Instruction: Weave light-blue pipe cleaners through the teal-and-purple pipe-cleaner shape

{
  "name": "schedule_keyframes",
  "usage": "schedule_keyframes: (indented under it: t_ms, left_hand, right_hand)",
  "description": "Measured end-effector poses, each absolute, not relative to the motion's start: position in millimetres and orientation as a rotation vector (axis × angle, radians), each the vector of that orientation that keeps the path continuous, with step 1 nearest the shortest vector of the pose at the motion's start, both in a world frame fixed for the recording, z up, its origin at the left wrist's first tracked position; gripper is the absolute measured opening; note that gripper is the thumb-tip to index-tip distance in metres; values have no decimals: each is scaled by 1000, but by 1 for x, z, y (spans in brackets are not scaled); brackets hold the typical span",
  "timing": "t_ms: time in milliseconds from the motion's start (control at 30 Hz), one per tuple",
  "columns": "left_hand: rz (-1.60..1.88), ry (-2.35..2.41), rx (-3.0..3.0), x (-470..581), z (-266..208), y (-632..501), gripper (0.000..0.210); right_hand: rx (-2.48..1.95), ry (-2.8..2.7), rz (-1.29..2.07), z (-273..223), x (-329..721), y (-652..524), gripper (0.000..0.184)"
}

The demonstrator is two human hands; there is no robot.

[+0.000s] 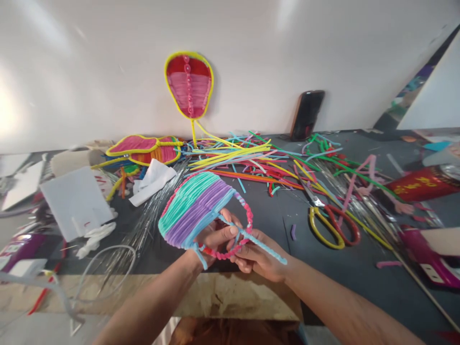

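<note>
Between my two hands is a rounded pipe-cleaner frame (201, 209), wound with teal, purple and light blue bands and edged in twisted red and pink. My left hand (219, 234) is closed on it at the inner side of the light blue band. Fingers of my right hand (257, 254) pinch the red twisted rim near its tip. A light blue pipe cleaner (264, 247) crosses over that rim and its free end points toward my right wrist. Another short blue end hangs by my left wrist. My fingertips partly hide the crossing.
Yellow-and-red scissors (334, 227) lie to the right. Loose pipe cleaners (233, 158) are heaped at the back. A finished pink-and-yellow piece (189, 86) leans against the wall, near a phone (307, 115). Purple glue guns (431, 258), wires (140, 230) and a red can (424, 183) lie around.
</note>
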State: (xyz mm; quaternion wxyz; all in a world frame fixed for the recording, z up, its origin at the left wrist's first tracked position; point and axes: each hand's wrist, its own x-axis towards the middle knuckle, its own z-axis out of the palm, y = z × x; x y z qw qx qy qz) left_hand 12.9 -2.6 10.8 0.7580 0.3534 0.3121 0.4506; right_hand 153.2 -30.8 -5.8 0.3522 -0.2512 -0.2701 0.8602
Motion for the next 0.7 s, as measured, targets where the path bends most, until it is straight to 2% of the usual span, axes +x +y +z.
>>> schedule_keyframes:
  t_ms: [567, 700]
  left_hand:
    - [977, 794, 867, 3, 12, 9, 23]
    - [993, 919, 1038, 2, 7, 11, 20]
  right_hand:
    - [-865, -701, 1886, -5, 167, -13, 30]
    - [-1102, -930, 1630, -7, 174, -8, 28]
